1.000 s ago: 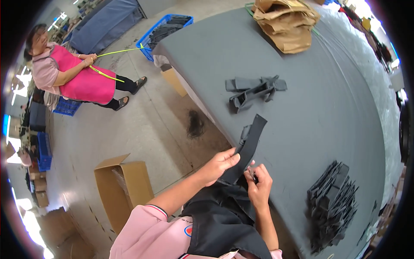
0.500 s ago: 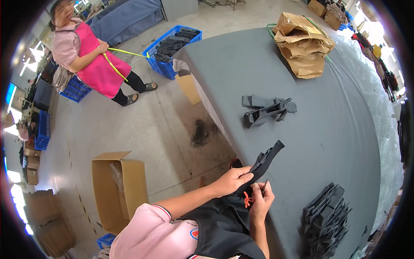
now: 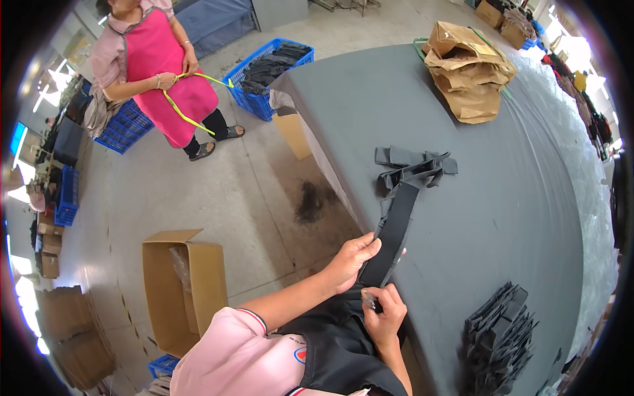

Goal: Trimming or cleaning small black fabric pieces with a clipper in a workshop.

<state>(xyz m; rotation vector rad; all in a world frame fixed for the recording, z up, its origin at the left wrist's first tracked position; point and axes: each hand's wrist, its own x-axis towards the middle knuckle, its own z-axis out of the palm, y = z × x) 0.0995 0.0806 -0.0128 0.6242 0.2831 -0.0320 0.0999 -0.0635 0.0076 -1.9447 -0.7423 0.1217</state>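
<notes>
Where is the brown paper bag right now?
In the head view, the brown paper bag lies crumpled at the far end of the grey table, upper right, beyond the small heap of black straps.

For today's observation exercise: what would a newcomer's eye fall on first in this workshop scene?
Probably the long black strap that the left hand and right hand hold at the near edge of the grey table. Next, the co-worker's bright pink apron at upper left, and the crumpled brown paper bags at the table's far end.
</notes>
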